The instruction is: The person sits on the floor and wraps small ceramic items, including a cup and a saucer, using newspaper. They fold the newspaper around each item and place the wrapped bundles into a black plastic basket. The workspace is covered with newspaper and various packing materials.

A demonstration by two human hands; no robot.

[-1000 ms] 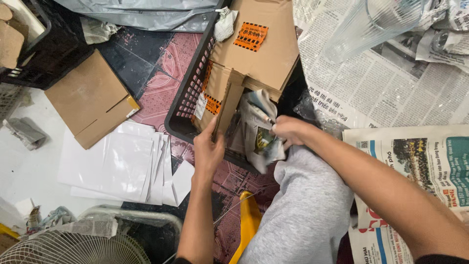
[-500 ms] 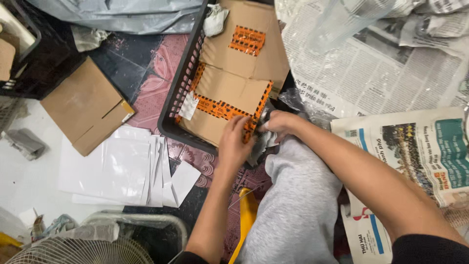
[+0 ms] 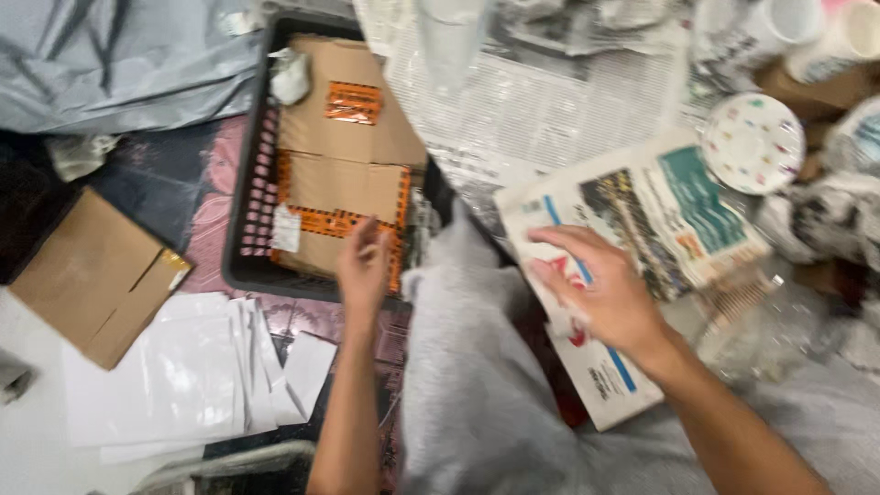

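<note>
Cardboard is what our left hand [image 3: 362, 266] is touching: we are laying it, fingers loose and closing on nothing, on the near end of a brown box [image 3: 344, 197] banded with orange tape. That box is lying flat in a black plastic crate [image 3: 240, 266] on the floor, close against the crate's near wall, and a second taped box [image 3: 353, 101] is lying behind it towards the far wall.

Our right hand [image 3: 596, 293] is hovering with its grip released and its fingers spread over a folded stack of newspaper [image 3: 660, 220], which is lying on the floor just right of our grey trouser leg [image 3: 477, 385]. The blur makes it hard to tell whether the fingertips are already touching the top sheet.

We are judging the step in hand as a reach for paper while the other hand is steadying the box in the crate. A next move would call for lowering the right palm onto the stack, pinching only the topmost sheet at its near edge, and drawing it clear without dragging the pile.

Round about, a flat piece of cardboard [image 3: 92, 275] and a fan of white envelopes [image 3: 174, 376] are lying left of the crate, a grey plastic sheet [image 3: 119, 55] is bunching at the far left, and a white plate [image 3: 753, 142] with coloured dots is sitting beyond the newspaper.
</note>
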